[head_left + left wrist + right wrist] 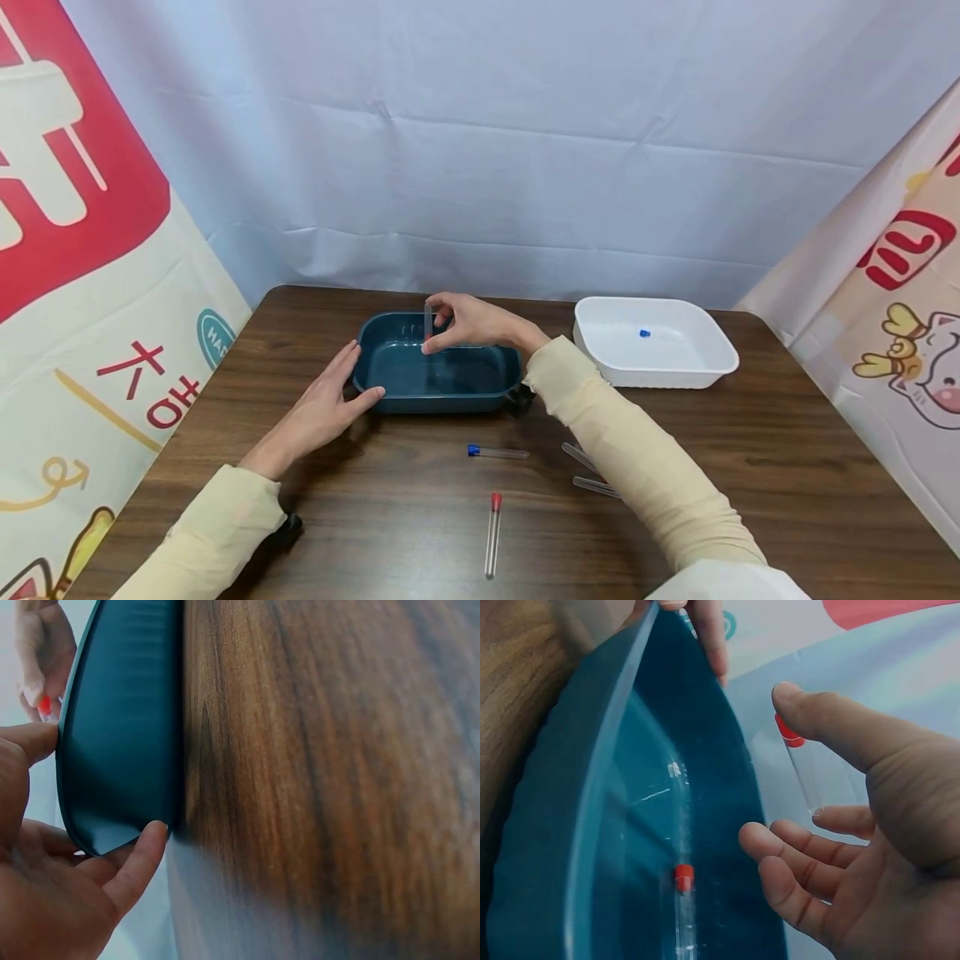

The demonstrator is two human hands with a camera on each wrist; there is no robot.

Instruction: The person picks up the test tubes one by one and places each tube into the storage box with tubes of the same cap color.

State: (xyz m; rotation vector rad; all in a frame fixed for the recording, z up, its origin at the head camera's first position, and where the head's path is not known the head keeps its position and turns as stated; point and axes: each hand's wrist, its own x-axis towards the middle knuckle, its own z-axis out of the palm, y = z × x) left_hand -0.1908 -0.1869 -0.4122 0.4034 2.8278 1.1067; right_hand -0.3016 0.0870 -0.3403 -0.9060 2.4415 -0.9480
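The right hand [474, 322] is pinching a red-capped tube [799, 766] above the teal tray [442, 379] — the left hand [324, 408], spread, is touching the tray's end.

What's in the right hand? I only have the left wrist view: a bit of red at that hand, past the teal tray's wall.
Observer: The right hand holds a clear tube by its two ends; the red is its cap.
Operator: Can't see inside the teal tray from here. Anything in it?
Observer: Yes, the right wrist view shows at least one red-capped tube lying in it.
Operator: And off to the right?
Observer: In the head view a white tray stands there, with a blue cap inside. Can't tell whether a tube is attached.
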